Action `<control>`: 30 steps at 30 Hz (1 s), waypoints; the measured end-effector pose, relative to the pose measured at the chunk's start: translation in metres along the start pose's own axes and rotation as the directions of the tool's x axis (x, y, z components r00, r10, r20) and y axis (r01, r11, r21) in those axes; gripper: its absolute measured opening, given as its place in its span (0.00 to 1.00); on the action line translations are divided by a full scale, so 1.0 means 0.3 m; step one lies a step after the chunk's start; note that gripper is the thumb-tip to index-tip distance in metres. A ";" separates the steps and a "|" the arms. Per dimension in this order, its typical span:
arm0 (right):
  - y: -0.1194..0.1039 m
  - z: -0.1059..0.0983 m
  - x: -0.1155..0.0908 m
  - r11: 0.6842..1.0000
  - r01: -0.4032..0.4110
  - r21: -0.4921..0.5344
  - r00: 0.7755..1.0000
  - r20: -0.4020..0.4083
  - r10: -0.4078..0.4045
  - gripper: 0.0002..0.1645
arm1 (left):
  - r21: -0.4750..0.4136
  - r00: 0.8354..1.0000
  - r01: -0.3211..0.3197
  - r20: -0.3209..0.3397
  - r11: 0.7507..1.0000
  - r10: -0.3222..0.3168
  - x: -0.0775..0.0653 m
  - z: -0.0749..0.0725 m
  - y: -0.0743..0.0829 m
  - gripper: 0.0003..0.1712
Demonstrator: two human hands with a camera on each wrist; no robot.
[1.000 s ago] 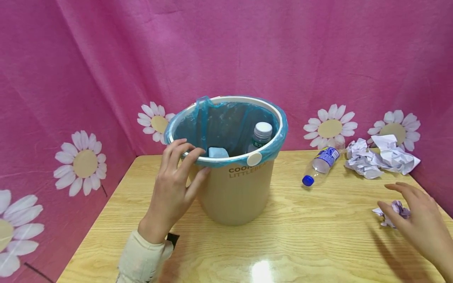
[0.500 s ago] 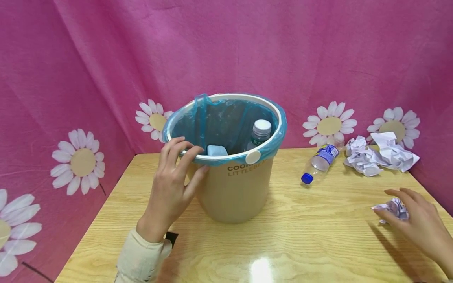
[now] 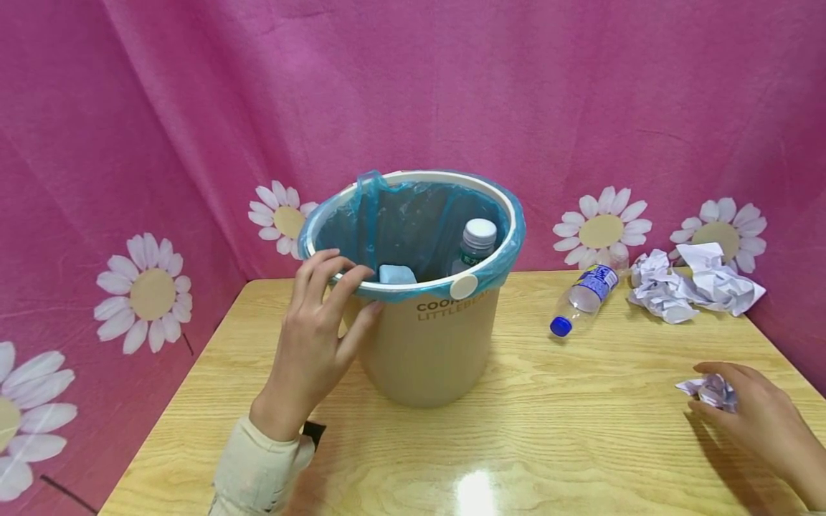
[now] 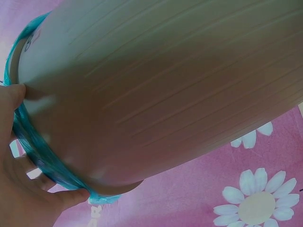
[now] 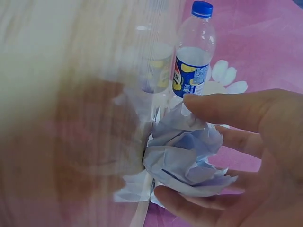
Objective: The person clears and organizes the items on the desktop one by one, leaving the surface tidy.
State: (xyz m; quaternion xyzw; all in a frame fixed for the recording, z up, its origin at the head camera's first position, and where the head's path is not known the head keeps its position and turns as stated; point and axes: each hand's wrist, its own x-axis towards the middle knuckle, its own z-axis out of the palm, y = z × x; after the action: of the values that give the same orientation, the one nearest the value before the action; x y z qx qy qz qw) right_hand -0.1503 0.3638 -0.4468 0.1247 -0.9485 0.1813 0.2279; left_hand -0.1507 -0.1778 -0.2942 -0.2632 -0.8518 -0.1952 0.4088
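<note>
A beige trash bin (image 3: 422,358) stands on the table, lined with a blue plastic bag (image 3: 413,215). My left hand (image 3: 316,330) grips its rim at the near left, fingers over the edge and thumb outside. In the left wrist view the same hand (image 4: 23,184) holds the rim and bag edge. At the right, my right hand (image 3: 761,416) has its fingers and thumb curled round a crumpled paper ball (image 3: 715,392) on the table. Seen from the right wrist, the paper (image 5: 187,156) lies between the digits. A white-capped bottle (image 3: 479,240) and a light-blue item (image 3: 396,275) are inside the bin.
Right of the bin, a clear plastic bottle (image 3: 584,297) with a blue cap lies on its side. Beyond it are more crumpled papers (image 3: 693,283) at the table's back right. A pink flowered cloth (image 3: 413,86) hangs behind the wooden table (image 3: 548,444).
My right hand has come down around the paper ball, and its fingers have closed in on it. The left hand stays on the bin's rim.
</note>
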 end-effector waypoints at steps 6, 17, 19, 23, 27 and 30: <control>-0.008 -0.001 -0.005 1.000 0.015 0.021 1.000 -0.020 -0.015 0.32 | -0.001 1.000 0.001 -0.001 1.000 -0.001 0.001 0.002 -0.002 0.24; -0.016 -0.006 -0.003 0.999 0.030 0.021 0.998 -0.052 -0.029 0.32 | 0.000 1.000 0.002 0.001 1.000 -0.002 0.000 0.001 -0.003 0.24; -0.014 -0.005 -0.004 0.999 0.030 0.019 0.998 -0.057 -0.029 0.33 | -0.002 1.000 0.000 0.000 1.000 0.000 0.000 0.001 -0.003 0.24; -0.012 -0.006 -0.009 1.000 0.012 0.015 0.999 -0.044 -0.011 0.32 | -0.007 1.000 -0.004 -0.001 1.000 0.004 0.000 0.003 -0.002 0.24; -0.012 -0.010 -0.006 1.000 0.012 0.014 0.999 -0.053 -0.011 0.31 | -0.009 1.000 -0.002 -0.003 1.000 0.001 -0.002 0.004 0.001 0.24; -0.014 -0.011 0.000 0.999 0.031 0.021 0.997 -0.074 -0.029 0.31 | -0.008 1.000 0.004 -0.006 1.000 -0.004 -0.002 0.002 0.001 0.24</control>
State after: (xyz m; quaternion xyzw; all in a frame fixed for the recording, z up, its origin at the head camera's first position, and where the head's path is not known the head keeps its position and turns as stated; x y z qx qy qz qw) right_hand -0.1477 0.3612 -0.4429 0.1346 -0.9354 0.1930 0.2638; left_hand -0.1505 -0.1774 -0.2949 -0.2625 -0.8501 -0.2004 0.4101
